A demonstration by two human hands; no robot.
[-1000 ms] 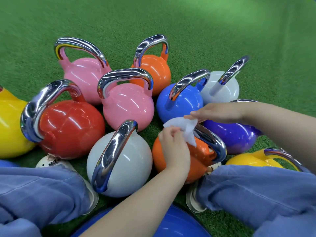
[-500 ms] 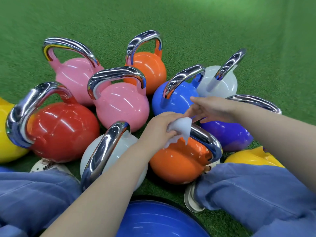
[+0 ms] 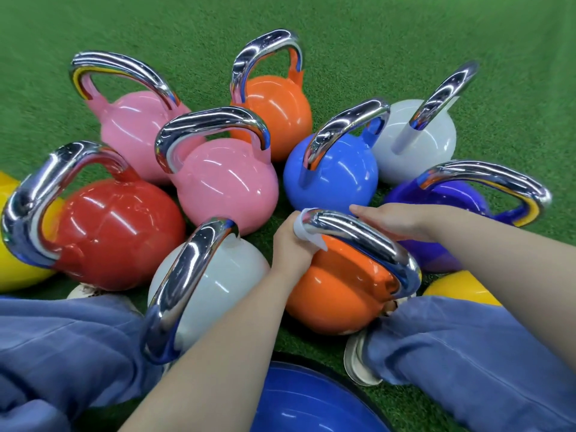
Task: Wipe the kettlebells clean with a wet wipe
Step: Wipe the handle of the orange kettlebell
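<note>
Left hand [image 3: 291,244] grips the wet wipe [image 3: 307,233], wrapped round the far end of the chrome handle [image 3: 358,236] of the near orange kettlebell [image 3: 336,294]. Right hand [image 3: 392,221] lies flat and relaxed on the handle's far side, just beyond the left hand, steadying it. Kettlebell stands on the green turf [image 3: 467,32], just below both hands, crowded by others. Recommendation: keep the wipe fully encircling the handle, draw it along the whole arc toward the near post, and brace firmly against tipping.
</note>
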